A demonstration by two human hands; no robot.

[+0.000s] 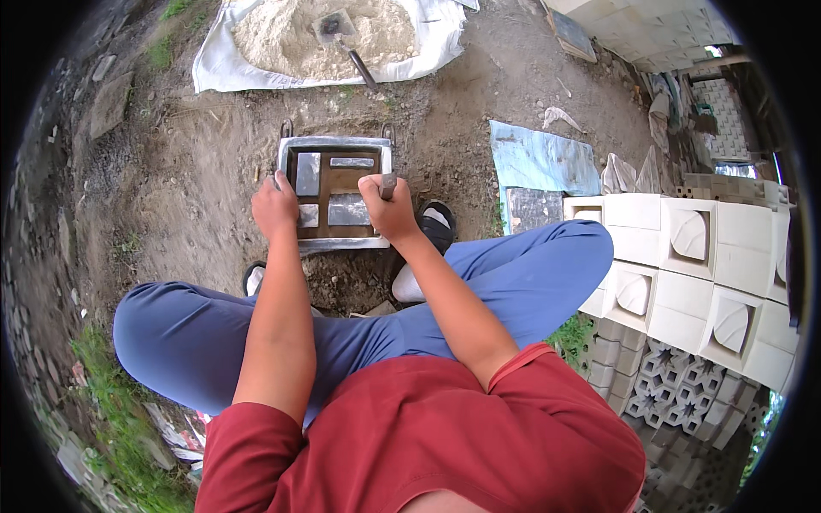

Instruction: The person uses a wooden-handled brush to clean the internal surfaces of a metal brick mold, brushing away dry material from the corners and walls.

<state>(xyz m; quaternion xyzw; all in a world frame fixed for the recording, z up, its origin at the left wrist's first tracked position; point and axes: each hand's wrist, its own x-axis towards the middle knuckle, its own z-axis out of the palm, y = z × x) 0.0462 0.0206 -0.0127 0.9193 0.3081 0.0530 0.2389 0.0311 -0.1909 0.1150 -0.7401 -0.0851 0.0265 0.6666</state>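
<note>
The left hand (275, 205) is curled against the left side of a metal frame (338, 142); whether it grips anything there I cannot tell. The frame lies on the ground in front of the person, between the feet and a white sheet (214, 67) of pale powder (282, 41). Its shape is nearly square, its rim grey and worn, its inside brown. At its far corners stand 2 dark metal loops (286, 129). Inside, 4 smooth grey pieces show: on the left, 1 tall plate (309, 173) and below it 1 small plate (309, 215); on the right, 1 narrow strip (351, 162) and below it 1 wide plate (348, 209). The right hand (389, 208), apart from the left, is clamped around a short grey bar (388, 185) at the frame's right edge. Farther right are a pale blue sheet (543, 158) and white blocks (633, 244).
</note>
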